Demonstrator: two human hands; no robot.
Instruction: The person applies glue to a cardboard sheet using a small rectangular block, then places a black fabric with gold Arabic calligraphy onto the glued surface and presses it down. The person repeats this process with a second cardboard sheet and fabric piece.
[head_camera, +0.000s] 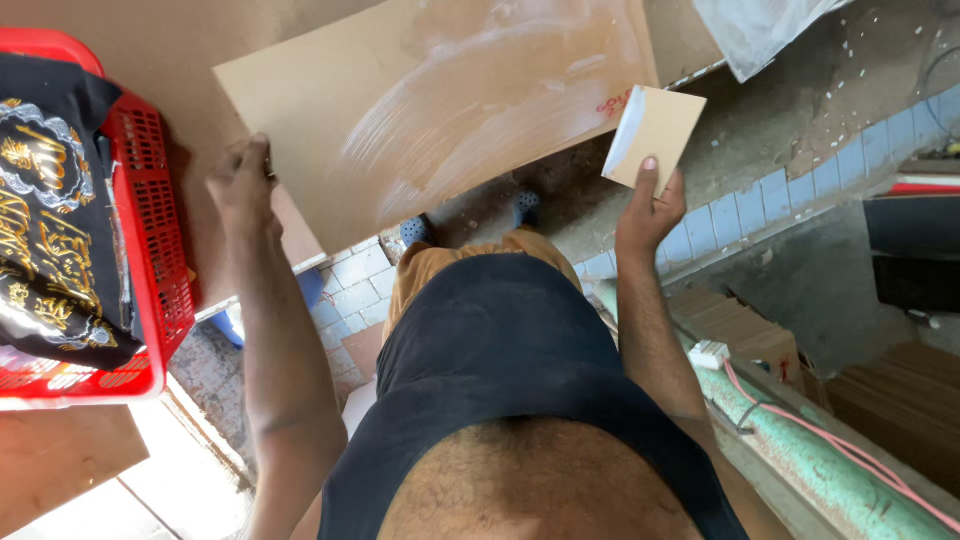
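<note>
A large tan board smeared with whitish streaks lies across the top of the view, tilted. My left hand is closed at its left edge, gripping a small dark object; what it is cannot be made out. My right hand holds up a small tan square card with a white underside, just off the board's right edge. Below I see my dark shirt and tan shorts.
A red plastic crate with a black cloth patterned in gold sits at left on a brown surface. White floor tiles lie below. A green pipe with a pink cable runs at lower right beside stacked brown boards.
</note>
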